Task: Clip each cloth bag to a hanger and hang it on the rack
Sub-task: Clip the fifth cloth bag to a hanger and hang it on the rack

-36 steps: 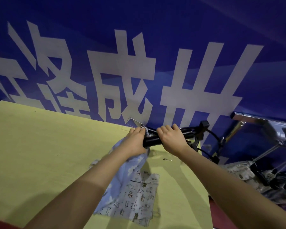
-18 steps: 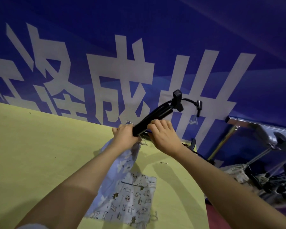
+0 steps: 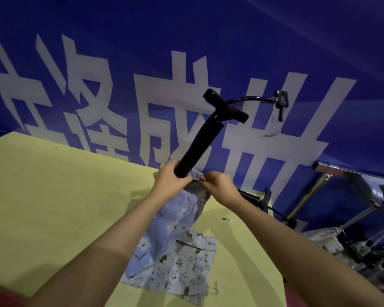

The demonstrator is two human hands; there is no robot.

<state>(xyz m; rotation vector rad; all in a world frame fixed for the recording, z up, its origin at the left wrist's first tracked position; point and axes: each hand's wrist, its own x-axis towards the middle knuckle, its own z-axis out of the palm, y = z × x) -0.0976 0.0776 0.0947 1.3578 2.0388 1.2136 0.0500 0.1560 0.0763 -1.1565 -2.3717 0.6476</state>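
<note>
Yellow-green table (image 3: 53, 196) filling the 7 to 9 o'clock area, blue banner wall (image 3: 186, 41) with large white characters from 10 to 2 o'clock, left hand (image 3: 171, 182) gripping a black pump-like tube (image 3: 197, 145) at centre, right hand (image 3: 217, 187) pinching the blue cloth bag (image 3: 175, 220) just beside it, patterned cloth bag (image 3: 182, 264) flat at 6 o'clock, metal rack (image 3: 346, 176) at 3 o'clock.

The worktop (image 3: 53, 196) is a flat pale yellow-green. Behind it the banner (image 3: 275, 41) is deep blue with large white characters. The air pump (image 3: 197, 147) is plain black on its barrel, handle and hose. The cloth bag (image 3: 175, 218) gripped at its mouth is light blue with pale white flower shapes. Beneath it on the worktop lies a second cloth bag (image 3: 186, 269), pale grey-white printed with small brown and dark animal figures. At the far right, the rack (image 3: 333, 171) is shiny silver metal, and patterned black-and-white cloth (image 3: 375, 253) hangs under it.
</note>
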